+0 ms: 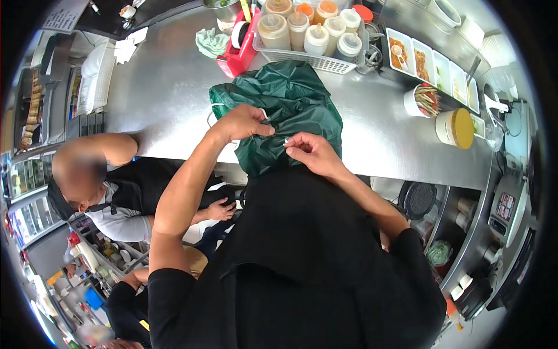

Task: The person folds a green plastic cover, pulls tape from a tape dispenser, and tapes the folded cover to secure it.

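A crumpled dark green drawstring bag (290, 87) of thin, shiny material lies on the steel counter, its near part hanging over the front edge against my body. My left hand (247, 123) is closed over the bag's left side, thumb against fingers. A white cord (211, 115) loops out beside that hand, and part of it shows near the knuckles. Just to the right, my right hand (314, 154) pinches a small white piece of the cord between thumb and forefinger. The two hands are apart, with green material between and below them.
Behind the bag stand a white basket (308, 58) of squeeze bottles, a red tape dispenser (238, 43) and a cloth (213, 43). To the right are a cup of sticks (423, 100), a yellow-lidded tub (454, 128) and food trays (423, 61). A co-worker (128, 192) stands close on the left.
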The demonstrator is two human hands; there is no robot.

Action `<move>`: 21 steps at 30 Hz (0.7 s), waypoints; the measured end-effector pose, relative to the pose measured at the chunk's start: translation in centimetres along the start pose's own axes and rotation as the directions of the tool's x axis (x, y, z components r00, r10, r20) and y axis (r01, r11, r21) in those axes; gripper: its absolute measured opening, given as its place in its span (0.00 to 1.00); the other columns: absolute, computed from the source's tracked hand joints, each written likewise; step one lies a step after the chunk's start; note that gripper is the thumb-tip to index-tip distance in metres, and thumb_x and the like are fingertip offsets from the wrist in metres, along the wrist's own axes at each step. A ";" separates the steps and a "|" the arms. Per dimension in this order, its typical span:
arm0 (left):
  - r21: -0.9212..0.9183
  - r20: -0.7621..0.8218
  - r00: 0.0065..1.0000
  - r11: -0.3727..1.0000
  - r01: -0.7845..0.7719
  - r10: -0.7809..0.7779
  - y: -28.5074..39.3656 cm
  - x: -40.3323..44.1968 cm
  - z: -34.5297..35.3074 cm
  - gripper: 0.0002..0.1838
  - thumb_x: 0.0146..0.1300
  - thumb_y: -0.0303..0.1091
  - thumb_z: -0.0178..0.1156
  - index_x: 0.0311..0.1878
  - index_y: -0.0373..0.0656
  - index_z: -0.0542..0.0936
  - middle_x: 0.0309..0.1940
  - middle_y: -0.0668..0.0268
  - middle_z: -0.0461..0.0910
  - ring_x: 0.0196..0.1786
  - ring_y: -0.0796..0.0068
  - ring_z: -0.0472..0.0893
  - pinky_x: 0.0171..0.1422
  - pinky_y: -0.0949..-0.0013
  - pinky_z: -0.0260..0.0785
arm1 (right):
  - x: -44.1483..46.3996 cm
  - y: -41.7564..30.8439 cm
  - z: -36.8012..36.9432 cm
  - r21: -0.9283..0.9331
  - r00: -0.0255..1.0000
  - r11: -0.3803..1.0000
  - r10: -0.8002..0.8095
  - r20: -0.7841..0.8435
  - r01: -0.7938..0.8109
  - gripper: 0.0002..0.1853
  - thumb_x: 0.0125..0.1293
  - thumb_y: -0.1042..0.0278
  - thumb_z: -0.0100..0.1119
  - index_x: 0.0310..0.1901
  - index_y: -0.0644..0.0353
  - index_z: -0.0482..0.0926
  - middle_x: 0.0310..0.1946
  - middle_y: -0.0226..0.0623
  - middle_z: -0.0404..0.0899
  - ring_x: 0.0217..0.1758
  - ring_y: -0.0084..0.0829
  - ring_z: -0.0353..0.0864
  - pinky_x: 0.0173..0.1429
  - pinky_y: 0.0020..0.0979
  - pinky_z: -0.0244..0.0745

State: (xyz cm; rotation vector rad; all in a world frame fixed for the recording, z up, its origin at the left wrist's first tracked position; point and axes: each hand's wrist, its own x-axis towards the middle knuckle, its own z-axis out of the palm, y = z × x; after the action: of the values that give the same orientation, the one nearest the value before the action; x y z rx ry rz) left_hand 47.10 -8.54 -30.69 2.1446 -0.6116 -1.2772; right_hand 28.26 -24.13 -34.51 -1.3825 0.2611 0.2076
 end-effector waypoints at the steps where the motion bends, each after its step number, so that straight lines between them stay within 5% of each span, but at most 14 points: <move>1: 0.007 0.008 1.000 1.000 -0.003 0.002 0.3 -0.4 0.4 0.14 0.50 0.39 0.73 0.26 0.39 0.81 0.20 0.73 0.75 0.24 0.81 0.70 0.29 0.72 0.63 | 0.1 0.6 -0.1 -0.046 0.999 0.998 -0.053 0.007 0.054 0.09 0.65 0.68 0.63 0.43 0.61 0.80 0.32 0.24 0.78 0.32 0.15 0.72 0.37 0.21 0.69; 4: 0.106 -0.129 0.965 0.971 -0.215 0.228 -0.2 -0.7 1.6 0.12 0.55 0.36 0.68 0.28 0.38 0.77 0.22 0.70 0.77 0.26 0.79 0.72 0.33 0.68 0.65 | -0.6 0.6 -0.5 -0.106 0.996 0.990 -0.090 0.015 0.092 0.09 0.66 0.68 0.62 0.44 0.61 0.79 0.32 0.25 0.77 0.31 0.15 0.71 0.36 0.21 0.69; 5: 0.112 -0.128 0.963 0.969 -0.222 0.236 -1.4 0.0 2.1 0.12 0.55 0.36 0.68 0.28 0.38 0.77 0.22 0.70 0.77 0.26 0.79 0.72 0.33 0.68 0.65 | -0.5 0.6 -0.6 -0.109 0.995 0.989 -0.098 0.009 0.099 0.09 0.66 0.68 0.62 0.44 0.61 0.79 0.32 0.25 0.77 0.31 0.15 0.71 0.36 0.21 0.69; 8: -0.289 -0.033 0.980 0.937 -0.197 0.196 -1.7 0.0 2.5 0.08 0.61 0.30 0.63 0.41 0.40 0.77 0.30 0.73 0.77 0.32 0.85 0.72 0.37 0.74 0.65 | 0.0 1.7 -0.9 0.131 0.994 0.986 -0.101 -0.041 0.106 0.11 0.66 0.70 0.63 0.48 0.61 0.76 0.35 0.26 0.76 0.33 0.14 0.72 0.37 0.20 0.69; 11: -0.479 -0.058 0.984 0.860 -0.174 0.167 -2.0 0.3 3.0 0.08 0.62 0.32 0.63 0.41 0.40 0.77 0.32 0.75 0.75 0.35 0.86 0.71 0.40 0.76 0.64 | 1.3 2.1 -1.2 0.268 0.994 0.957 -0.099 -0.051 0.109 0.12 0.66 0.70 0.62 0.49 0.61 0.75 0.36 0.27 0.77 0.33 0.14 0.73 0.37 0.20 0.70; 17: -0.499 -0.063 0.987 0.852 -0.158 0.147 -3.5 0.7 3.2 0.11 0.63 0.33 0.64 0.45 0.41 0.76 0.34 0.75 0.76 0.38 0.85 0.72 0.44 0.76 0.64 | 1.1 0.4 -2.3 0.290 1.000 0.957 0.010 -0.022 -0.003 0.10 0.68 0.68 0.58 0.47 0.60 0.74 0.29 0.30 0.77 0.27 0.18 0.73 0.29 0.21 0.67; 21: -0.523 -0.081 0.982 0.832 -0.186 0.169 -2.2 -0.3 3.2 0.14 0.61 0.35 0.67 0.45 0.41 0.76 0.36 0.74 0.76 0.39 0.86 0.72 0.46 0.76 0.65 | 0.3 -1.0 -2.6 0.472 0.990 0.870 0.138 0.039 -0.140 0.09 0.70 0.66 0.54 0.44 0.63 0.76 0.21 0.31 0.74 0.18 0.18 0.69 0.22 0.21 0.62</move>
State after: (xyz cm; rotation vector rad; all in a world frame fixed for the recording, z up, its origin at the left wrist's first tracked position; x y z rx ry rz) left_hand 44.32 -7.46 -33.17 1.6064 -0.3747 -1.1429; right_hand 28.73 -26.92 -34.08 -0.8739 0.3819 0.2470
